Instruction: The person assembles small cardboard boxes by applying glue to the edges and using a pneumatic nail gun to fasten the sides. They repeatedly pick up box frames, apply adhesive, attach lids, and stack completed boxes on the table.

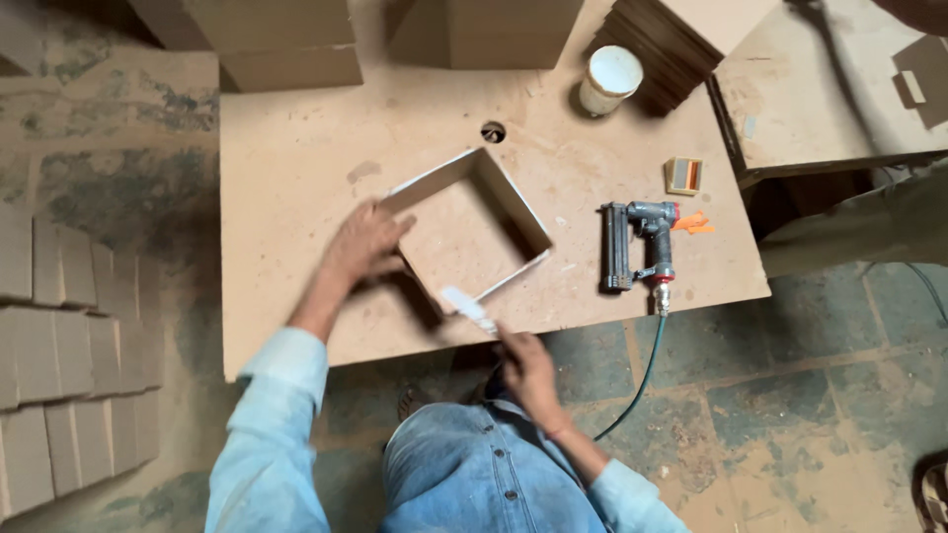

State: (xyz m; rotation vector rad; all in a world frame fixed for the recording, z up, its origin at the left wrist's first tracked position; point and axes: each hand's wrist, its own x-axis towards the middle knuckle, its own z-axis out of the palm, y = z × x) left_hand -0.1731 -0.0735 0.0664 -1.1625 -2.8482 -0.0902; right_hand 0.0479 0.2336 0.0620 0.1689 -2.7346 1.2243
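Note:
A square open frame of thin brown board (513,202) lies on the worktable (296,168). My left hand (365,242) grips the frame's left corner. My right hand (523,365), near the table's front edge, holds a small brush with pale bristles (467,306), its tip at the frame's near corner. The brush is blurred.
A pneumatic nail gun (640,247) with a green hose (637,380) lies to the right of the frame. Farther back stand a white pot (610,79), a small nail box (682,176) and stacks of brown board (286,39). More cut boards (69,355) cover the floor at left.

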